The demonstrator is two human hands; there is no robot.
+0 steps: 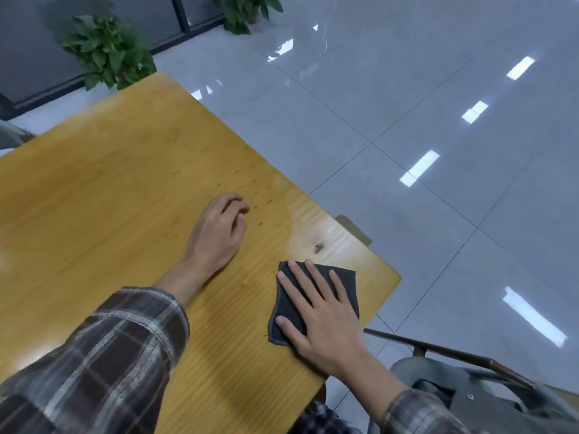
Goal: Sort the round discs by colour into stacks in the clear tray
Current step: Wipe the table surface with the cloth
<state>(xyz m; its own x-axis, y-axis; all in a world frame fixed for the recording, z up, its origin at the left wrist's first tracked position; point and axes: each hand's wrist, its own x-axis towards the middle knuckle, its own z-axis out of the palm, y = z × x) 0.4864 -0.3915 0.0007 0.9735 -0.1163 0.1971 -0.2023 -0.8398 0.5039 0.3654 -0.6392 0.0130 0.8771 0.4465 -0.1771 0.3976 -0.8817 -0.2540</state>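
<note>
- Round discs are not seen anywhere in the head view, and neither is the clear tray; where they lie cannot be told.
- No direction from either hand to the discs can be read, and no stack is shown, so sorting is judged not yet begun.
- The wooden table (109, 183) is cut off at the left and near edges of the view; if the discs are on it, they are judged to be out that way, on the left hand's side.
- The left hand (219, 233) is rested on the table top near the middle, its fingers loosely curled under, with nothing seen in them.
- The right hand (316, 311) is laid flat, fingers straight and spread, on a dark grey cloth (348, 281) close to the table's right corner; the cloth is pressed, not gripped.
- The two hands are kept apart, the left farther out than the right.
- A plaid sleeve (109, 355) is worn on the left forearm.
- Beyond the table, a glossy grey tiled floor (407, 120) and a potted plant (109, 51) are seen; a grey bag (454, 386) is seen at the lower right.
</note>
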